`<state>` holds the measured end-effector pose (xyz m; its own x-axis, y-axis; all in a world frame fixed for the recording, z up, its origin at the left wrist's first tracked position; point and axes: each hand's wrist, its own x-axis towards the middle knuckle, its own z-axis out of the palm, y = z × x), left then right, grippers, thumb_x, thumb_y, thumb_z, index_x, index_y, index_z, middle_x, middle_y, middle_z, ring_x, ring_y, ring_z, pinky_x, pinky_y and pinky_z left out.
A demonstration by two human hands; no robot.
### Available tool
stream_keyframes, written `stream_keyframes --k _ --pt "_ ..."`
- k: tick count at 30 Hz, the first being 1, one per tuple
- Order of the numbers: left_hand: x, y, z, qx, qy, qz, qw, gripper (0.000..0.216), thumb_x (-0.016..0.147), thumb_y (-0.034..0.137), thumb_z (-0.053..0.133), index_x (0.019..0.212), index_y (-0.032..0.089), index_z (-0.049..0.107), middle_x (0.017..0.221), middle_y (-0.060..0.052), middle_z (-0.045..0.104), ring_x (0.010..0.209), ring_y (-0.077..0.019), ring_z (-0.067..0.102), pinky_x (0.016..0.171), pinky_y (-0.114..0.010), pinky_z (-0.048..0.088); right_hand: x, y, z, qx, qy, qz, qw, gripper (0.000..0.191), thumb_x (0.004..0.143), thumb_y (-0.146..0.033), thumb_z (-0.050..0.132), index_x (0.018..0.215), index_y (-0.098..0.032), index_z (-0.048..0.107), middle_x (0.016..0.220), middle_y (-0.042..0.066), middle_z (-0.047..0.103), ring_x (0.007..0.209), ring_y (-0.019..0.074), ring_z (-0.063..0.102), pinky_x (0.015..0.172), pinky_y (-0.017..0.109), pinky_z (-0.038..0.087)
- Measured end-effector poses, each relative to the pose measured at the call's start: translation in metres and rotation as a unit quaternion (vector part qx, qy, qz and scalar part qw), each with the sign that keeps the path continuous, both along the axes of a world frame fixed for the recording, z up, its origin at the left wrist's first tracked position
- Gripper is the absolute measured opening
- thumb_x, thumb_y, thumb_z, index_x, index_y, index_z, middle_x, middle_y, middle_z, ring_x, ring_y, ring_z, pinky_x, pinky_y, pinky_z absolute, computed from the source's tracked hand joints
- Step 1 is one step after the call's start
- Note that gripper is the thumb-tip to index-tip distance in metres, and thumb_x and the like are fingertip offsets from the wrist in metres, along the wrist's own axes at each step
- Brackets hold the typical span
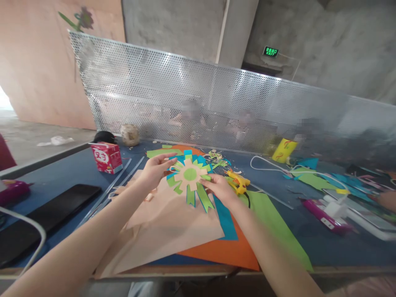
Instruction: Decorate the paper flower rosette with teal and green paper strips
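Above the peach paper sheets [167, 222] on the desk [321, 243], a paper flower [189, 175] is held up. The left hand [156, 169] pinches its 10 o'clock edge and the right hand [221, 189] its 3 o'clock edge. Just beyond the right hand, at 3 o'clock, lies a yellow glue gun [238, 183].
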<state>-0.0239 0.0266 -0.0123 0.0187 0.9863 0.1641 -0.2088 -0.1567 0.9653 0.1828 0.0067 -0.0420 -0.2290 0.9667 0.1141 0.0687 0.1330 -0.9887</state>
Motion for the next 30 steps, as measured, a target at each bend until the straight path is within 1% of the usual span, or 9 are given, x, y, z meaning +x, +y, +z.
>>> stream_keyframes --k 2,5,8,11,13,16,20,24,30 --pt "-0.001 0.001 0.0 -0.014 -0.036 -0.017 0.999 0.032 0.063 0.022 0.068 0.094 0.017 0.06 0.067 0.0 0.064 0.049 -0.0066 0.055 0.055 -0.022 0.049 -0.002 -0.001 -0.001 -0.018 0.023 0.021 0.999 0.024 0.062 -0.036 0.065 0.075 -0.017 0.063 0.068 -0.001 0.061 0.056 0.011 0.054 0.05 0.022 0.041" --pt "-0.001 0.003 0.0 -0.042 -0.076 -0.01 0.996 0.028 0.069 0.021 0.062 0.096 0.017 0.057 0.063 0.001 0.063 0.051 -0.0079 0.057 0.056 -0.022 0.049 -0.007 -0.004 -0.002 -0.04 0.057 0.044 0.997 0.025 0.062 -0.036 0.065 0.076 -0.016 0.063 0.069 0.0 0.062 0.057 0.0122 0.056 0.051 0.023 0.042" --pt "-0.003 0.007 -0.004 -0.109 -0.121 -0.006 0.987 0.029 0.076 0.036 0.052 0.099 0.017 0.051 0.065 -0.003 0.065 0.058 -0.0144 0.061 0.057 -0.028 0.05 -0.011 -0.006 -0.003 -0.054 0.099 0.016 0.993 0.027 0.06 -0.036 0.066 0.076 -0.015 0.063 0.067 0.001 0.063 0.056 0.0137 0.057 0.051 0.025 0.044" --pt "-0.003 0.011 -0.012 -0.137 -0.144 -0.029 0.98 0.04 0.074 0.049 0.048 0.099 0.017 0.05 0.08 -0.01 0.067 0.067 -0.02 0.064 0.062 -0.035 0.05 -0.015 -0.008 -0.003 -0.058 0.156 -0.026 0.986 0.029 0.058 -0.036 0.068 0.077 -0.016 0.063 0.069 0.002 0.065 0.059 0.0156 0.059 0.052 0.026 0.045" --pt "0.0 0.01 -0.017 -0.124 -0.133 -0.058 0.982 0.042 0.072 0.05 0.051 0.097 0.016 0.053 0.085 -0.011 0.067 0.073 -0.0216 0.064 0.066 -0.035 0.05 -0.018 -0.008 -0.005 -0.062 0.197 -0.031 0.978 0.029 0.056 -0.035 0.069 0.078 -0.017 0.063 0.073 0.003 0.066 0.062 0.0168 0.061 0.053 0.027 0.046" --pt "0.007 0.004 -0.019 -0.079 -0.112 -0.085 0.987 0.037 0.069 0.043 0.058 0.092 0.014 0.058 0.088 -0.012 0.066 0.075 -0.0201 0.064 0.07 -0.032 0.05 -0.021 -0.008 -0.007 -0.085 0.235 -0.01 0.968 0.029 0.054 -0.031 0.071 0.078 -0.017 0.062 0.077 0.003 0.067 0.065 0.017 0.062 0.054 0.027 0.047" --pt "0.011 0.001 -0.019 -0.038 -0.113 -0.049 0.992 0.031 0.067 0.036 0.063 0.089 0.013 0.061 0.085 -0.009 0.067 0.066 -0.0148 0.063 0.063 -0.026 0.05 -0.026 -0.009 -0.011 -0.121 0.241 0.015 0.963 0.033 0.053 -0.028 0.072 0.082 -0.017 0.061 0.078 0.004 0.067 0.064 0.0168 0.062 0.055 0.027 0.048" --pt "0.006 0.004 -0.02 -0.037 -0.136 -0.016 0.99 0.026 0.066 0.031 0.065 0.084 0.013 0.063 0.085 -0.008 0.066 0.06 -0.0121 0.061 0.059 -0.024 0.05 -0.027 -0.011 -0.012 -0.138 0.243 0.031 0.96 0.03 0.054 -0.027 0.072 0.081 -0.017 0.061 0.082 0.005 0.067 0.067 0.0167 0.063 0.059 0.027 0.049" --pt "0.007 -0.005 -0.019 -0.028 -0.16 -0.086 0.983 0.031 0.069 0.037 0.061 0.094 0.019 0.059 0.085 -0.005 0.065 0.068 -0.0138 0.062 0.065 -0.03 0.05 -0.024 -0.013 -0.008 -0.126 0.243 0.044 0.961 0.026 0.058 -0.027 0.07 0.081 -0.019 0.062 0.084 0.003 0.067 0.068 0.0153 0.062 0.057 0.026 0.048"
